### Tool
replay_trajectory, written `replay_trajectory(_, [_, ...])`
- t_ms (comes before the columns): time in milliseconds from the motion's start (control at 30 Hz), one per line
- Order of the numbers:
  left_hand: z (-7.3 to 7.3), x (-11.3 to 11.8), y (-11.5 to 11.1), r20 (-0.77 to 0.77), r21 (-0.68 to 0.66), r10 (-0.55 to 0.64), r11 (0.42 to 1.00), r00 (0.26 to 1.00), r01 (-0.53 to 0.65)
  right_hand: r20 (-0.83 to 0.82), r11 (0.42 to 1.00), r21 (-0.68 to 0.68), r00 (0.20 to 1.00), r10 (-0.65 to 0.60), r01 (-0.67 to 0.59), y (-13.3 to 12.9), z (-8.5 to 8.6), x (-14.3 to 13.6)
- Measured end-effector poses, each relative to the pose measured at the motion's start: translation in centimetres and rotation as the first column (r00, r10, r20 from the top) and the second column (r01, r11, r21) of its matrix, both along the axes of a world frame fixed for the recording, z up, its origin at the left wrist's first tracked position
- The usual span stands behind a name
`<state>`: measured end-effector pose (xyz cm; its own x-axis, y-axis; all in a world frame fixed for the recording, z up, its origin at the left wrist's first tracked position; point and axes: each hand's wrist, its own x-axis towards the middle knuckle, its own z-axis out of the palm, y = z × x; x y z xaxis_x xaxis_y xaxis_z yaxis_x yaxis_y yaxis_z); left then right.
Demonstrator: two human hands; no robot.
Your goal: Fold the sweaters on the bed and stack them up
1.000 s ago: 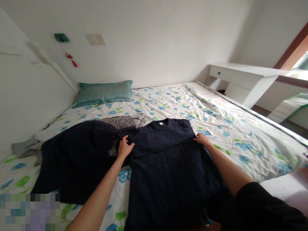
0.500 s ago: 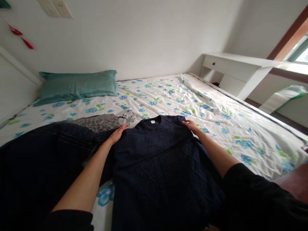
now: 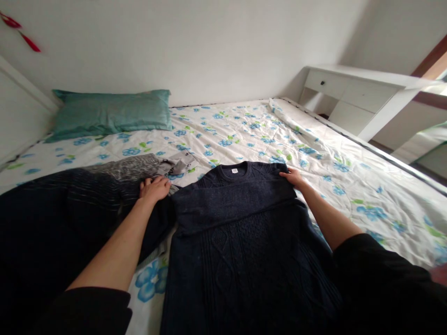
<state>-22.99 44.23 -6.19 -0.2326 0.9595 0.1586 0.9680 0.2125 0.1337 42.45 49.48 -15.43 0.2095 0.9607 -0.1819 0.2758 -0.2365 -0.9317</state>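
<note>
A dark navy cable-knit sweater lies front up on the bed, its collar away from me and a sleeve folded across its chest. At the sweater's right shoulder, my right hand is closed with the fingers and thumb on the edge. My left hand rests with fingers apart on a second garment, a grey-and-black knit heaped to the left. That hand is just beside the navy sweater's left shoulder. The lower parts of both garments fade into shadow.
The bed has a white sheet with blue flowers. A green pillow lies at the back left against the wall. At the far right, a white desk with drawers stands beside the bed. A red ornament hangs at upper left.
My left hand has left the navy sweater's left shoulder and moved left onto the grey-and-black knit. My right hand stays on the right shoulder. The view has shifted slightly.
</note>
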Motion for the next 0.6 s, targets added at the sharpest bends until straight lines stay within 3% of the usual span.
replay_trajectory(67, [-0.9,2.6,-0.4,0.022,0.06,-0.111,0.992,0.994,0.109,-0.08,0.999,-0.028,0.996,0.032,-0.034,0.3,-0.1,-0.1])
replay_trajectory(167, [-2.6,6.7,-1.4,0.132,0.048,-0.282,0.959,0.95,0.278,-0.068,1.0,-0.021,0.998,0.0,-0.001,0.6,-0.2,-0.9])
replay_trajectory(300, [-3.3,8.9,-1.3,0.208,-0.05,-0.182,0.979,0.961,0.196,-0.065,0.998,-0.047,0.996,-0.053,0.05,0.9,-0.1,-1.5])
replay_trajectory(433, [-2.3,9.4,2.2,0.281,-0.192,-0.171,0.954,0.944,0.229,-0.108,0.992,-0.121,0.993,-0.046,0.033,2.2,0.8,-1.5])
replay_trajectory(600, [-1.1,11.9,7.2,0.35,-0.22,-0.29,0.899,0.891,0.379,-0.164,0.947,-0.241,0.971,0.175,-0.212,4.9,2.4,-2.0])
